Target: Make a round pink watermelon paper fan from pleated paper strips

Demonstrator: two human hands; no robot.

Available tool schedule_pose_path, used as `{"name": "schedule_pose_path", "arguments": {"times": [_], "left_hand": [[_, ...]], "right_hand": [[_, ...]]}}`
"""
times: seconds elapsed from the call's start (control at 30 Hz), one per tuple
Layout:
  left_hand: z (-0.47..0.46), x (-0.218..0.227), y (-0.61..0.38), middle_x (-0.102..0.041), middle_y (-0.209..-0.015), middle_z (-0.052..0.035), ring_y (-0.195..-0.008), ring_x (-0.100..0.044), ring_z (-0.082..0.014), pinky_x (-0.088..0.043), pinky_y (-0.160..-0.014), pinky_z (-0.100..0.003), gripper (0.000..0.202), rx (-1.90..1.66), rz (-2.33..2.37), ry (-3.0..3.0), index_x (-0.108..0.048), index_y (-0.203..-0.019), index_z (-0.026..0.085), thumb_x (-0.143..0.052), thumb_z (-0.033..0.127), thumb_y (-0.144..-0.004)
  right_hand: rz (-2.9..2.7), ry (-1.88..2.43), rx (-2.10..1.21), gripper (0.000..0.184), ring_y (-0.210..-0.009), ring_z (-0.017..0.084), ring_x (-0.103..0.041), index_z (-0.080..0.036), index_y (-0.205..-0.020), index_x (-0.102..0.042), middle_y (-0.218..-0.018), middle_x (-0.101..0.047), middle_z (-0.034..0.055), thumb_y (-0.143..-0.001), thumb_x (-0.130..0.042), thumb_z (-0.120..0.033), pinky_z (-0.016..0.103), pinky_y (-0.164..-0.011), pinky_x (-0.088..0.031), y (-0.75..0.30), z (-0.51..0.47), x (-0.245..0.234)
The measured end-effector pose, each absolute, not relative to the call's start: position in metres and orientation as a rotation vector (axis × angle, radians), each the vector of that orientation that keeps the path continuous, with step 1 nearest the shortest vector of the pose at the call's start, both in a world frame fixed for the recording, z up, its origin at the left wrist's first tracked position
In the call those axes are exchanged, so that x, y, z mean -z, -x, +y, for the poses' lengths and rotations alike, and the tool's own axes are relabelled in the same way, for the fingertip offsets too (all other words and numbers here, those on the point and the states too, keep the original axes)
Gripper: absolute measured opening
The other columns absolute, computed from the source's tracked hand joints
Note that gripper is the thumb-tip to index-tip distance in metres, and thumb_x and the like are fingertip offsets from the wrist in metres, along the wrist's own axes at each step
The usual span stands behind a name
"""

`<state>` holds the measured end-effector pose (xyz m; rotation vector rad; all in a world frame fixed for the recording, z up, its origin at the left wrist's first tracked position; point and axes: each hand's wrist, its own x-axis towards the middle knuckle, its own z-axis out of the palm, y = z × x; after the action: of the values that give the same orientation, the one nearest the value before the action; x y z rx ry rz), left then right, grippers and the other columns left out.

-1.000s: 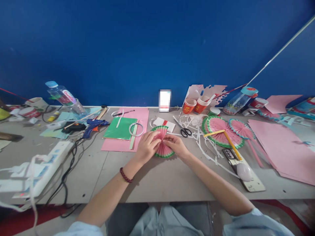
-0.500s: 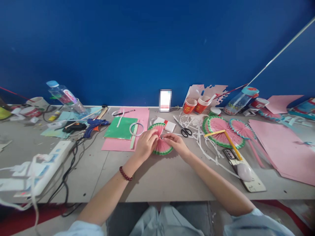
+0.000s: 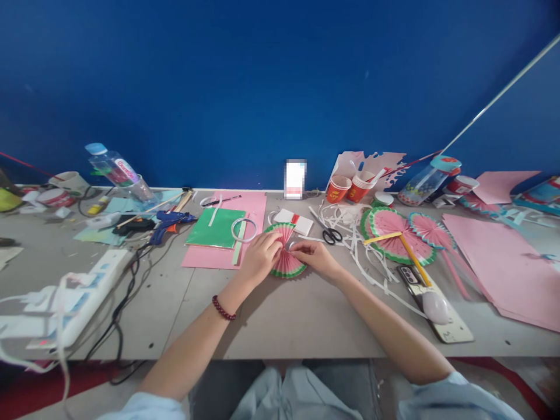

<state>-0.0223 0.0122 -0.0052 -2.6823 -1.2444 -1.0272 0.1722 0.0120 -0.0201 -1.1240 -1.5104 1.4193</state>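
A pleated pink paper fan (image 3: 289,265) with green edges is spread in two halves, pinched narrow at its middle. My left hand (image 3: 263,255) is closed on the fan's left side, fingers and thumb at the pinched middle. From the right, my right hand (image 3: 318,258) reaches to the same middle with thumb and fingertips pressed together. A small white piece (image 3: 290,246) shows at those fingertips; its kind is too small to tell. Just behind the fan lies a white packet (image 3: 301,221) with a red band. A clear ring roll (image 3: 244,230) rests left of my left hand.
Black-handled scissors (image 3: 332,235) and white paper strips (image 3: 356,251) lie to the right, with a finished watermelon fan (image 3: 385,224) and a phone (image 3: 455,326). Leftward are a green paper pack (image 3: 214,230), a blue glue gun (image 3: 170,221) and a power strip (image 3: 94,291). Red paper cups (image 3: 338,189) stand behind.
My right fingertips have drawn slightly away from the fan's middle, and the small white piece shows more clearly there. My left hand keeps its hold on the fan.
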Motion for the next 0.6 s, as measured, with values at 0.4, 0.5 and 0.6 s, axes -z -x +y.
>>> {"name": "schedule_pose_path", "arguments": {"times": [0.4, 0.5, 0.6], "left_hand": [[0.014, 0.014, 0.021, -0.063, -0.104, -0.0064, -0.100, -0.056, -0.0212, -0.044, -0.085, -0.037, 0.017, 0.936, -1.233, 2.809, -0.059, -0.083, 0.020, -0.044, 0.011, -0.084], [0.014, 0.015, 0.021, -0.063, -0.103, -0.0059, -0.099, -0.056, -0.0208, -0.043, -0.085, -0.037, 0.017, 0.914, -1.245, 2.829, -0.058, -0.084, 0.020, -0.044, 0.012, -0.084], [0.013, 0.015, 0.021, -0.063, -0.101, -0.0056, -0.097, -0.056, -0.0212, -0.043, -0.082, -0.036, 0.014, 0.904, -1.236, 2.884, -0.058, -0.082, 0.020, -0.047, 0.012, -0.082]], "right_hand": [[-2.042, 1.216, -0.796, 0.019, -0.061, 0.013, -0.055, -0.021, -0.080, -0.069, -0.070, -0.066, 0.0000, -0.072, -0.053, -0.015, 0.025, -0.062, -0.040, -0.171, 0.007, 0.013], [-2.162, 1.270, -0.651, 0.017, -0.065, 0.014, -0.056, -0.021, -0.077, -0.067, -0.071, -0.065, 0.0003, -0.072, -0.054, -0.013, 0.025, -0.062, -0.039, -0.169, 0.003, 0.010], [-2.235, 1.321, -0.477, 0.013, -0.074, 0.017, -0.057, -0.021, -0.074, -0.065, -0.079, -0.065, 0.0023, -0.071, -0.055, -0.012, 0.026, -0.066, -0.040, -0.167, 0.001, 0.011]]}}
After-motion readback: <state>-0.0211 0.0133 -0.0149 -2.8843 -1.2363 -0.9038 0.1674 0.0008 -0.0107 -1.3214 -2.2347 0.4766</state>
